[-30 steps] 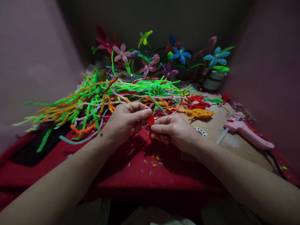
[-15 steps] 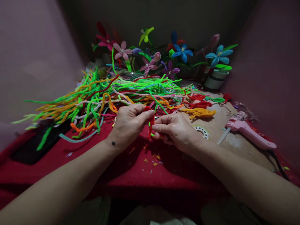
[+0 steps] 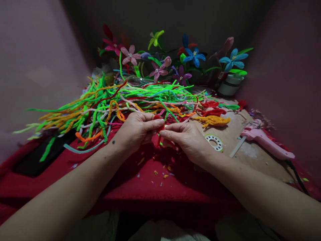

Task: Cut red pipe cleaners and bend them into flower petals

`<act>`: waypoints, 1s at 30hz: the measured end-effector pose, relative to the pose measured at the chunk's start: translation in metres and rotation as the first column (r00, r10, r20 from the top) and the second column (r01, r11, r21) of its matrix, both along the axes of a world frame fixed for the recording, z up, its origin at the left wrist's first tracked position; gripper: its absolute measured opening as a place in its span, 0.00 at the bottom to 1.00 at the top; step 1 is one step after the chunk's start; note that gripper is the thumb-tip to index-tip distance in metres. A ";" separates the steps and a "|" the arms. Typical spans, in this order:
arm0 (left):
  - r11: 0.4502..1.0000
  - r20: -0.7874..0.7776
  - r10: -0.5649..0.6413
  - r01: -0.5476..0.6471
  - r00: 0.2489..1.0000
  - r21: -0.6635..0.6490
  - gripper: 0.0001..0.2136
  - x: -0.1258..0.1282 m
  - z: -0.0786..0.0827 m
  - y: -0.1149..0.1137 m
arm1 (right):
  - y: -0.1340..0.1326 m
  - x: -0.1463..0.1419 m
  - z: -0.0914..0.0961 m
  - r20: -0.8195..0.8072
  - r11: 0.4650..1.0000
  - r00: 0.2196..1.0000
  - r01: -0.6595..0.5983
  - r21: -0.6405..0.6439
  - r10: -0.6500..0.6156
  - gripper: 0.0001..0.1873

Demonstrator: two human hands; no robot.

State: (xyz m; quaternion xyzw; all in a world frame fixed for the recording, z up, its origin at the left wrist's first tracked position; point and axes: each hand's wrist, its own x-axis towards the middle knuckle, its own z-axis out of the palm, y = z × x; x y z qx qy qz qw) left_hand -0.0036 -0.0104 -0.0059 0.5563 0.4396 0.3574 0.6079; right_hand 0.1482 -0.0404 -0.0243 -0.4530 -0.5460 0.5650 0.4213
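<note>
My left hand (image 3: 136,129) and my right hand (image 3: 187,137) meet over the red cloth (image 3: 140,180), both pinching a small red pipe cleaner piece (image 3: 159,129) between thumb and fingers. The piece is bent into a loop and partly hidden by my fingertips. Just behind my hands lies a big loose heap of pipe cleaners (image 3: 112,100) in green, orange, pink and red.
Finished pipe-cleaner flowers (image 3: 175,60) stand at the back, with a white pot (image 3: 229,85) at the right. A pink glue gun (image 3: 263,142), a tape roll (image 3: 213,141) and yellow (image 3: 213,120) and red (image 3: 212,108) shaped pieces lie on brown card to the right.
Both hands turned the red piece slightly and drew closer together; the right hand shifted left, uncovering the tape roll. The view barely moved.
</note>
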 end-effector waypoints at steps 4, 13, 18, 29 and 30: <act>0.996 0.078 -0.071 0.075 0.994 -0.055 0.13 -0.001 -0.002 0.003 | 0.003 0.000 -0.002 -0.046 1.000 0.999 0.015 -0.001 -0.015 0.13; 0.972 -0.094 -0.228 0.221 0.969 -0.081 0.07 -0.004 -0.006 0.003 | 0.008 0.002 -0.010 -0.218 0.994 0.970 0.109 0.019 -0.103 0.10; 0.979 -0.323 -0.181 0.201 0.929 0.030 0.09 0.000 -0.001 0.001 | 0.008 0.002 -0.008 -0.121 0.990 0.985 0.131 0.060 -0.123 0.09; 0.684 -0.530 0.218 0.260 0.819 0.682 0.08 -0.007 -0.005 -0.003 | 0.009 0.003 -0.009 -0.137 0.990 0.983 0.133 0.048 -0.126 0.11; 0.759 -0.503 0.155 0.224 0.850 0.612 0.07 -0.006 -0.004 -0.002 | 0.009 0.003 -0.009 -0.151 0.991 0.981 0.127 0.041 -0.120 0.12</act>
